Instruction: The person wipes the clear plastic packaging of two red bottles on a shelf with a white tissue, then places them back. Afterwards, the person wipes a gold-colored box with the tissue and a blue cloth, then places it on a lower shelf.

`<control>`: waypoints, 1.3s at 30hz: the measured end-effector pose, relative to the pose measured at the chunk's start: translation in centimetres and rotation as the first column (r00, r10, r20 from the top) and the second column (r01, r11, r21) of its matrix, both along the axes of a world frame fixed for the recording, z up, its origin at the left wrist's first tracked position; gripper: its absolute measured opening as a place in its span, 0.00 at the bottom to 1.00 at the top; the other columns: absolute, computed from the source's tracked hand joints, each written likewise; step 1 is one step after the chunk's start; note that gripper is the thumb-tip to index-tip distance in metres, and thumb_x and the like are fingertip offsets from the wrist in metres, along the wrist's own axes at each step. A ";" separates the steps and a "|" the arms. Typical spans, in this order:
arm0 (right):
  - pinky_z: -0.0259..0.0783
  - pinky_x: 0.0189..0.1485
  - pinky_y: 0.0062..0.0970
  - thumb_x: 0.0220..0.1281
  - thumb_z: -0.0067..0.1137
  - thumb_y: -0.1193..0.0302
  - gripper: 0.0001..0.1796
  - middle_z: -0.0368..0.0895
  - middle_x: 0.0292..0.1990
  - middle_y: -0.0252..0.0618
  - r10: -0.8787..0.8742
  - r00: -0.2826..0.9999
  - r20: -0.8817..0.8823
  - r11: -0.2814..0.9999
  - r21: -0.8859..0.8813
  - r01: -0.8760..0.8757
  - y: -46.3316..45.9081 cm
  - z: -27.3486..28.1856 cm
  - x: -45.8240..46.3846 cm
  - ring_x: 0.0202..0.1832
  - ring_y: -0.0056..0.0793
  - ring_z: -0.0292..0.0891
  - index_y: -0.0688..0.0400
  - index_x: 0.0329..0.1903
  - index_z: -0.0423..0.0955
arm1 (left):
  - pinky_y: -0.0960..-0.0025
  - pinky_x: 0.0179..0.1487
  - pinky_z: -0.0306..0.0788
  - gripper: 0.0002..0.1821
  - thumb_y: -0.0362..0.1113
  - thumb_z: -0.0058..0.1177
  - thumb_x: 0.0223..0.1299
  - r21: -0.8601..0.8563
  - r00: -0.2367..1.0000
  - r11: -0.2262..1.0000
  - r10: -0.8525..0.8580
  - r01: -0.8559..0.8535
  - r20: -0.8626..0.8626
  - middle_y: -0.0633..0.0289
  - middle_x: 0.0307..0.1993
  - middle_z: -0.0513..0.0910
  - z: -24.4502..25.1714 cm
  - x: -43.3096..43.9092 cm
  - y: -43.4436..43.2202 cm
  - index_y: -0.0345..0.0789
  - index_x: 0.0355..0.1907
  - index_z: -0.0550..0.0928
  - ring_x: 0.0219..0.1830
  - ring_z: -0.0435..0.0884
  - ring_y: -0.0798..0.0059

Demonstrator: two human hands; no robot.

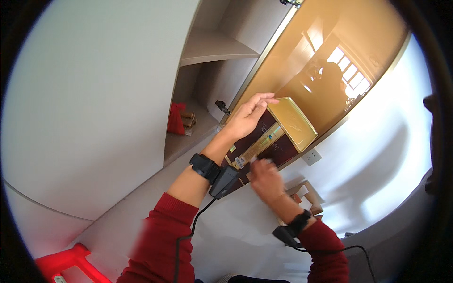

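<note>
A tall dark maroon box (pixel 260 148) with a gold top and gold bands stands on the floor before me, against the tan glossy cabinet door. Small printing and a barcode label mark its side. My left hand (pixel 249 116) lies along the upper edge of the box, its fingertips reaching onto the gold top. Close to the near side of the box is my right hand (pixel 265 178), blurred by motion, with its fingers curled. Something small and whitish shows at the right fingers, but the blur hides what it is. Both wrists wear black straps with cabled modules.
The open cabinet shelf (pixel 200 127) holds a red bag (pixel 176 118) and small wrapped items. A pale door panel (pixel 95 88) fills the left. At lower left stands a red plastic stool (pixel 67 260). A wall socket (pixel 311 156) and an open cardboard box (pixel 309 198) are at right.
</note>
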State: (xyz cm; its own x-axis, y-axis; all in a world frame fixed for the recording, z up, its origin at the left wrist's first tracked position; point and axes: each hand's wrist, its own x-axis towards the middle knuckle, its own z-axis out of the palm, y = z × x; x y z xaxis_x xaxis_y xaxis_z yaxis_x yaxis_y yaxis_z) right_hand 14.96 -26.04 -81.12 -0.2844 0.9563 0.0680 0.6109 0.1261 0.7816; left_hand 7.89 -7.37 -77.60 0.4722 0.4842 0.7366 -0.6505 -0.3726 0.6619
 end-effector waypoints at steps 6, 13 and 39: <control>0.68 0.40 0.31 0.52 0.56 0.72 0.05 0.72 0.31 0.38 -0.078 0.881 -0.467 0.940 0.259 0.220 3.2 2.6 -1.0 0.37 0.38 0.70 0.60 0.25 0.75 | 0.71 0.67 0.58 0.22 0.44 0.31 0.77 -0.063 0.999 0.997 -0.036 0.037 0.008 0.60 0.57 0.76 0.0 -0.4 -0.2 0.30 0.60 0.70 0.61 0.69 0.75; 0.71 0.45 0.33 0.51 0.54 0.74 0.10 0.72 0.34 0.41 0.050 0.823 -0.566 0.963 0.246 0.110 4.2 -1.9 -0.1 0.39 0.41 0.72 0.64 0.37 0.75 | 0.67 0.69 0.55 0.28 0.51 0.24 0.77 0.031 0.996 0.999 -0.006 0.008 -0.093 0.60 0.55 0.77 1.0 -1.6 0.2 0.31 0.56 0.72 0.63 0.69 0.69; 0.65 0.57 0.40 0.42 0.56 0.68 0.10 0.79 0.46 0.44 0.166 0.967 -0.195 0.972 0.197 -0.127 8.8 1.8 0.2 0.47 0.39 0.74 0.58 0.27 0.83 | 0.69 0.64 0.62 0.22 0.43 0.29 0.77 0.156 0.971 0.986 0.100 -0.067 -0.216 0.57 0.48 0.80 1.4 -2.7 0.1 0.30 0.51 0.77 0.55 0.74 0.69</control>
